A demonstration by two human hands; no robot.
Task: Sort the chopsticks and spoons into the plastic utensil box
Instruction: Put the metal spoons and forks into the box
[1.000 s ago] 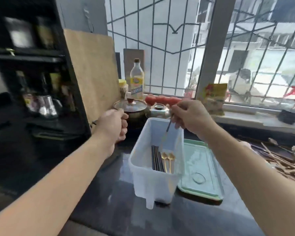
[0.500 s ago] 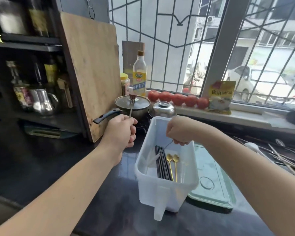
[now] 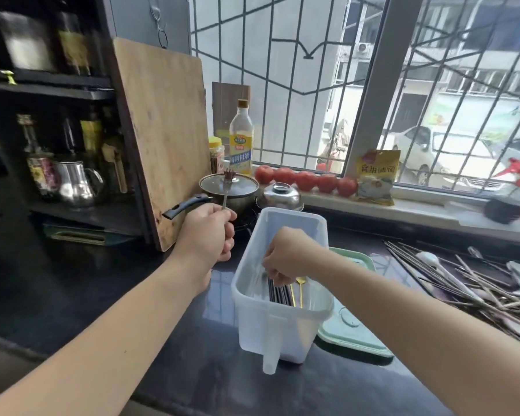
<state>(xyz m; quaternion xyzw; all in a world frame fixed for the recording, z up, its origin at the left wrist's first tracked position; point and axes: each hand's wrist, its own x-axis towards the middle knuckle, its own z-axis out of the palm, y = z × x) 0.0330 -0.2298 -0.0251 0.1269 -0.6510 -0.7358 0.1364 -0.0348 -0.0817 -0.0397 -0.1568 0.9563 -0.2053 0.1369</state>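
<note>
Head view shows my right hand [image 3: 285,256] dipped inside the translucent utensil box [image 3: 254,313] at centre; its fingers [image 3: 270,265] are pinched together just above the dark chopsticks [image 3: 278,294], though I cannot tell whether anything is clamped between them, since the hand hides its own tips; I judge it is laying or nudging a piece into line with the bundle. Gold spoons [image 3: 299,288] lie just beside the chopsticks on their three o'clock side, so each kind keeps its own lane, which is the point of the sort. My left hand [image 3: 209,235], at nine o'clock of the box, is closed in a fist around a small metal fork [image 3: 226,187], tines up and clear of the box; I hold it aside, probably because it belongs with neither group. At three o'clock the unsorted pile of chopsticks and spoons [image 3: 469,280] sprawls across the dark counter [image 3: 102,295], well apart from the box but within reach of the right hand; much is left to sort. A green lid [image 3: 351,331] lies flat, touching the box at its four o'clock, parked there so the box stays open.
</note>
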